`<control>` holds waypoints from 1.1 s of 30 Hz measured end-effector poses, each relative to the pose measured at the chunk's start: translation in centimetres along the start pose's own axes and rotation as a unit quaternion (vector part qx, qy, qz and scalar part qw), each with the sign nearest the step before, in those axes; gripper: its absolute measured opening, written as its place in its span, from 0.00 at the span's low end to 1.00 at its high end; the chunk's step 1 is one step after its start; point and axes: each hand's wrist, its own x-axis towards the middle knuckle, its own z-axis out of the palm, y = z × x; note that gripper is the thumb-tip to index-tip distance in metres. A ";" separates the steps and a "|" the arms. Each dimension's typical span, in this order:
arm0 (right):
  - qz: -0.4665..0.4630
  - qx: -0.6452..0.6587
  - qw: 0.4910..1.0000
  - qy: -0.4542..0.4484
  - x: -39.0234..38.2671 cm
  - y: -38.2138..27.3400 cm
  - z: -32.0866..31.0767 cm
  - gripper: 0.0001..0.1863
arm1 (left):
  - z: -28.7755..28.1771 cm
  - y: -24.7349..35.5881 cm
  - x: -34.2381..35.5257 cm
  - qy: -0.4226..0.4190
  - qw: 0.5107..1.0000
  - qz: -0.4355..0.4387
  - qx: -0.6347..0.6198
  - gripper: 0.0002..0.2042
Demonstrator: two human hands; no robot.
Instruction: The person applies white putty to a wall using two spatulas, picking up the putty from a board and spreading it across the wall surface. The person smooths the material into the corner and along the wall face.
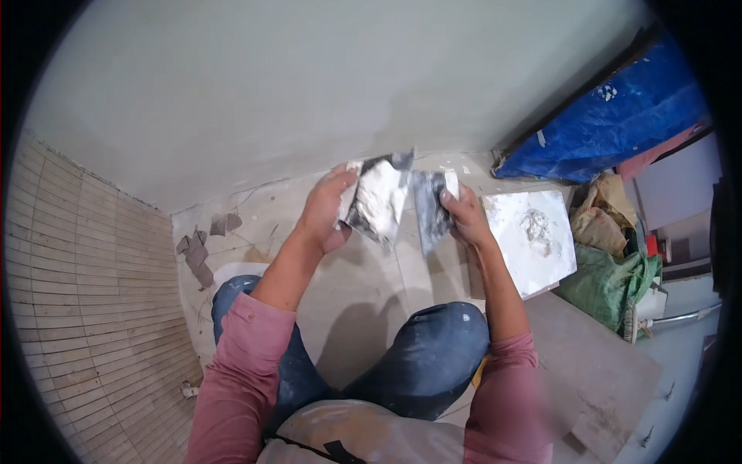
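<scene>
My left hand (318,209) is closed round the pale handle of a wide putty knife (403,160). A thick heap of white putty (379,197) covers most of that blade. In my right hand (468,218) is a second putty knife (430,207), its grey blade smeared with white and pointing down. The two blades hang close together in front of the wall, above the floor, with a narrow gap between them. Right of my right hand lies a white-topped board (533,240) with a lump of wet putty on it.
A smooth pale wall (263,100) rises ahead; a wall of narrow tiles (93,263) stands left. Torn dark scraps (198,259) litter the floor. To the right are a blue-wrapped panel (610,116), a brown bag (603,216), a green sack (599,282) and a flat brown board (591,363).
</scene>
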 end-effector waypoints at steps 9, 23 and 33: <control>-0.086 -0.351 0.925 0.113 1.2 -6.4 3.0 0.13 | -2.8 2.5 1.3 0.074 0.944 0.091 0.308 0.11; -0.243 -0.514 0.822 -0.033 6.2 2.6 9.1 0.20 | -7.0 4.2 2.4 0.146 0.816 0.030 0.558 0.15; 0.241 -0.085 0.961 -0.109 3.5 14.2 10.5 0.17 | -9.4 1.2 6.8 0.060 0.514 -0.173 0.838 0.11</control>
